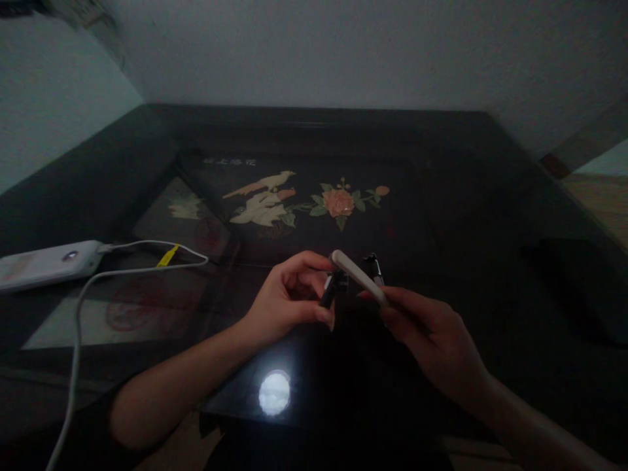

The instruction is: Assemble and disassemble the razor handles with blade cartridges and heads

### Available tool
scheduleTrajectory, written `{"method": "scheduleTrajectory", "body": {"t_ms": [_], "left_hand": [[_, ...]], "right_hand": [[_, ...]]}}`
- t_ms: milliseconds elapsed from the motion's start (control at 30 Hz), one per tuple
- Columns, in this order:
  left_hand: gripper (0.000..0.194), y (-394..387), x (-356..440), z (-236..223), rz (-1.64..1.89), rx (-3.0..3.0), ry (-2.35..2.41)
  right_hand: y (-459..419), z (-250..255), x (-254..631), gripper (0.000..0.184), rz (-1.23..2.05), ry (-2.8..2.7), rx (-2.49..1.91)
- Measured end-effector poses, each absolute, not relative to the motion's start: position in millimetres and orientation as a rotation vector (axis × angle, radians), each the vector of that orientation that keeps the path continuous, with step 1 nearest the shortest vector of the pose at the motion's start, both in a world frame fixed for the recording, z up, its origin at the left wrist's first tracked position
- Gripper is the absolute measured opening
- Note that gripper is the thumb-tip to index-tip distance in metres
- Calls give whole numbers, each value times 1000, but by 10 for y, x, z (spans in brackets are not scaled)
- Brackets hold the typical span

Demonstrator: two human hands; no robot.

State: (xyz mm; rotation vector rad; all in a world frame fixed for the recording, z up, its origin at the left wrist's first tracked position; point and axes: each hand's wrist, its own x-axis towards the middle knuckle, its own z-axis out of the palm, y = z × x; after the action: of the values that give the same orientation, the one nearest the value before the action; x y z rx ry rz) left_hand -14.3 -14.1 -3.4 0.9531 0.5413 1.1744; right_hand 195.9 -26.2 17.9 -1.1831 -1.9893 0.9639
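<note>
Above the near part of the dark table, my left hand (289,294) is closed, thumb and fingers pinching a small black clip-like piece (337,281). My right hand (436,333) grips the lower end of a slim pale bar with a rounded tip (358,276). The bar leans up to the left, and its tip meets or overlaps the top of the black piece; I cannot tell whether they are joined. Just beyond the right fingertips shows another small black part with a light edge (375,269). What it is fixed to is hidden.
A white power strip or power bank-like box (53,263) lies at the left, with a white cable (78,327) carrying a yellow tag (168,256). The glossy table (456,196) has bird and flower inlays (338,203). A dark flat object (583,281) lies right. A wall stands behind.
</note>
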Motion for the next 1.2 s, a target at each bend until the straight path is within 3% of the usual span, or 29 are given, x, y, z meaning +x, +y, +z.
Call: {"method": "scheduleTrajectory", "body": {"t_ms": [300, 533, 1067, 1200], "left_hand": [[41, -140, -147, -42, 1189, 955, 549], [44, -128, -153, -61, 1161, 916, 549], [47, -128, -136, -7, 1041, 1008, 718], [48, -152, -99, -2, 894, 1058, 810]], "right_hand": [[-316, 166, 1975, 25, 1189, -2106, -986], [-259, 155, 1957, 22, 1021, -2009, -1124], [-296, 181, 1953, 6, 1089, -1707, -1269], [-327, 184, 1910, 14, 919, -1784, -1131]]}}
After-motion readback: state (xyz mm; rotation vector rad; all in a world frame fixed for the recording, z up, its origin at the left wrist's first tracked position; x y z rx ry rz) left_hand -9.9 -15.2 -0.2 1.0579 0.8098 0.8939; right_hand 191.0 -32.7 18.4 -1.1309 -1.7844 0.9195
